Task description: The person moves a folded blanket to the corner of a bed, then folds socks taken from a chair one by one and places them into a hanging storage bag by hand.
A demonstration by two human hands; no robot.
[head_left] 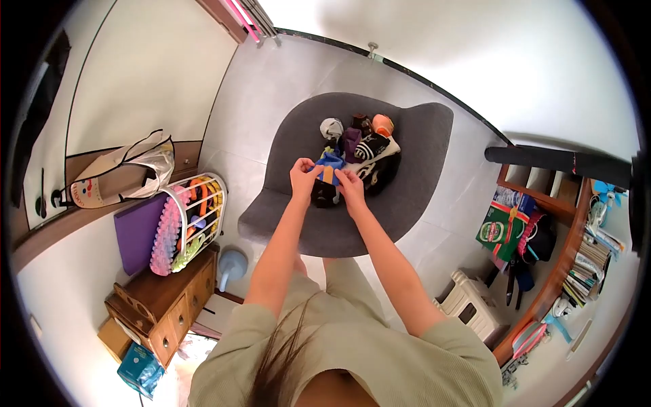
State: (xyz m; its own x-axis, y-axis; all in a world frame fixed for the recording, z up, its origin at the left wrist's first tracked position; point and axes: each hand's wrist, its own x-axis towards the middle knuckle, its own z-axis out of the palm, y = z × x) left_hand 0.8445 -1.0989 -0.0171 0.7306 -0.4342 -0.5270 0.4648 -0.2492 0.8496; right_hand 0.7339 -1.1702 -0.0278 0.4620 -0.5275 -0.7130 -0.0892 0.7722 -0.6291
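Above the grey padded seat [291, 149], my left hand [304, 178] and my right hand [351, 188] pinch the two sides of a blue sock [332, 163] with an orange-yellow patch. Fingers and thumbs are pressed together on its edge. Just beyond my hands lies a heap of socks: a rolled grey one [331, 128], an orange one [383, 125], a purple one [352, 144] and a black one with white stripes [372, 146]. Another dark sock [325, 196] lies on the seat below the blue one, partly hidden by my hands.
At left are a white rack [213, 203] of colourful items, a purple panel [137, 227] and a wooden drawer cabinet [163, 319]. A beige step stool [475, 305] and a wooden shelf unit [542, 308] stand at right. White walls close off the far side.
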